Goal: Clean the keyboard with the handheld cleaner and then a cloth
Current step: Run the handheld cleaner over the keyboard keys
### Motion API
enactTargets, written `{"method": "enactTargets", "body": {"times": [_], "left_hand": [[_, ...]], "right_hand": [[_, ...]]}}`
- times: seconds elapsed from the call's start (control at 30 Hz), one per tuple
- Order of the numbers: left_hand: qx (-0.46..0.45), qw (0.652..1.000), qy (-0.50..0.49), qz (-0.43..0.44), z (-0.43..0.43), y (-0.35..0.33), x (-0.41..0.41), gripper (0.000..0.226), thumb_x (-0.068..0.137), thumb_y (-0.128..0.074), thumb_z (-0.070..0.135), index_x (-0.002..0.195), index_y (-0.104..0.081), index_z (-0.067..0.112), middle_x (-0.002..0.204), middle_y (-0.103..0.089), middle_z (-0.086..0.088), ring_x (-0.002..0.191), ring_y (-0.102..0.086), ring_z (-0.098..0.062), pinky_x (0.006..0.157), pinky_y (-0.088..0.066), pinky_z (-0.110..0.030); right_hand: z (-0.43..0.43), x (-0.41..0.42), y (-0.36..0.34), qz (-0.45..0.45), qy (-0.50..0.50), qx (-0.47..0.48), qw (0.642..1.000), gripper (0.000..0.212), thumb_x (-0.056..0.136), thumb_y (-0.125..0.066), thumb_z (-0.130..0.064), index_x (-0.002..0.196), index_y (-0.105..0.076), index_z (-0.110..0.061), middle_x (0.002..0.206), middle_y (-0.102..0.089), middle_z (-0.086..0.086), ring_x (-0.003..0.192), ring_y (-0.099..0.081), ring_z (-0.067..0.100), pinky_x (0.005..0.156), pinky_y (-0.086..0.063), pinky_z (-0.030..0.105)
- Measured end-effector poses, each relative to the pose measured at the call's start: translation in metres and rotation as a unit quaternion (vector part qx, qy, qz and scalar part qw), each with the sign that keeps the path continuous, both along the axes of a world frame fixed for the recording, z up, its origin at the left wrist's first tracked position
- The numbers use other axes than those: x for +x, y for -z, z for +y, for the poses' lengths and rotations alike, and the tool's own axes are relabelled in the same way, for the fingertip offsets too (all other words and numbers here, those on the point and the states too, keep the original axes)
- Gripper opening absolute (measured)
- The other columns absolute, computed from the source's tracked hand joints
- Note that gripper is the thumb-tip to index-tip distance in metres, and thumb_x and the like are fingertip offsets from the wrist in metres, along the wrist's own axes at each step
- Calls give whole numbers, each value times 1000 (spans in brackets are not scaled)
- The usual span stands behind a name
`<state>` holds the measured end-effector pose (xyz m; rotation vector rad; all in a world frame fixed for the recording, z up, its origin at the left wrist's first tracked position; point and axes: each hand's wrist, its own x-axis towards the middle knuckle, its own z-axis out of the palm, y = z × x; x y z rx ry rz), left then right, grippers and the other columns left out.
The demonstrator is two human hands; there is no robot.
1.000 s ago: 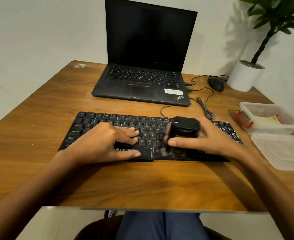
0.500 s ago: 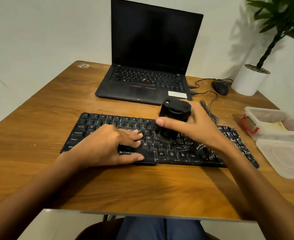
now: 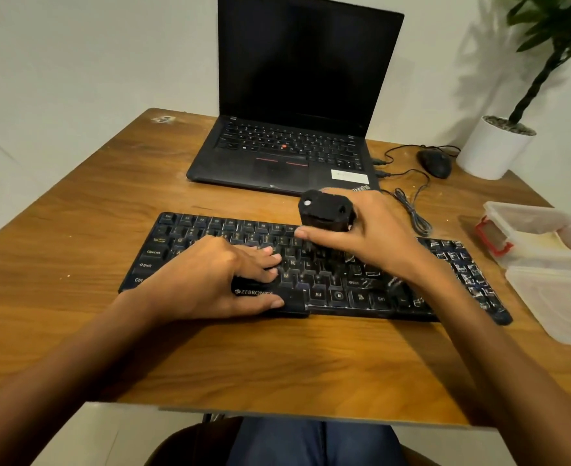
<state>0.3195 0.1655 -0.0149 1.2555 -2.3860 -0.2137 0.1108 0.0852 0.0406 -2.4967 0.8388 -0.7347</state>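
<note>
Right hand (image 3: 371,240) clamps the small, rigid, likely light handheld cleaner (image 3: 326,213) around its sides; left hand (image 3: 210,280) lies flat, unclosed, steadying the keyboard (image 3: 344,287)

The left hand (image 3: 210,277) lies flat on the keyboard (image 3: 328,280), thumb on its front edge. The right hand (image 3: 371,237) grips the black cleaner (image 3: 326,213) at the keyboard's back edge. At 12 o'clock stands a laptop (image 3: 294,129).
</note>
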Motion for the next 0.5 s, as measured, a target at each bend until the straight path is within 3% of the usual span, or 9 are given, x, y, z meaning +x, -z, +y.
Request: {"method": "enactTargets", "body": {"times": [0.03,0.13,0.2,0.27,0.3,0.37,0.43,0.5], "left_hand": [[1,1000,0,1,0,0,0,50,81,-54,57,106,-69,17,118,-61,1,115,-51,-1,100,-39,-18],[3,1000,2,6,1,0,0,48,81,-55,56,105,-70,17,117,-62,0,114,-52,-2,100,-39,-18],[1,1000,0,9,0,0,0,50,80,-55,57,105,-70,16,117,-62,0,114,-52,-2,99,-41,-19],[2,1000,-2,11,1,0,0,51,80,-54,57,105,-70,16,118,-62,0,114,-52,-2,99,-41,-19],[4,1000,-1,10,1,0,-1,50,80,-55,57,105,-70,16,118,-61,0,114,-52,-2,99,-41,-19],[1,1000,0,6,1,-1,-1,48,81,-56,55,106,-69,17,117,-62,0,113,-54,-3,98,-42,-21],[-1,1000,3,7,0,-1,0,46,81,-56,54,106,-70,17,116,-62,1,112,-54,-2,98,-43,-23],[2,1000,-1,12,0,0,1,49,80,-56,56,107,-69,17,118,-61,2,114,-52,0,99,-41,-20]], "right_hand": [[1,-3,0,-7,-20,11,1000,27,75,-69,-47,81,-62,-21,61,-57,-11,59,-54,1,53,-41,13],[11,-5,0,18,-102,165,981,18,73,-73,-34,79,-60,-24,69,-63,-7,62,-59,4,55,-48,19],[2,-7,2,15,-57,119,991,23,68,-70,-44,77,-59,-26,66,-62,-9,61,-59,1,56,-47,14],[-4,-7,0,19,5,3,1000,38,69,-67,-57,88,-63,-25,72,-66,-5,68,-61,5,62,-53,25],[-4,-8,0,-6,1,11,1000,42,71,-66,-55,93,-65,-20,78,-68,0,73,-63,13,66,-54,35],[5,-5,2,-65,-54,119,989,39,74,-71,-39,97,-64,-8,87,-69,11,80,-65,23,71,-54,44],[13,-2,8,-41,-93,183,978,35,75,-73,-31,99,-63,-7,92,-68,13,84,-66,25,74,-53,47],[8,-12,9,-26,-70,195,978,39,71,-76,-33,99,-62,-9,92,-69,10,84,-67,20,74,-55,43]]}}
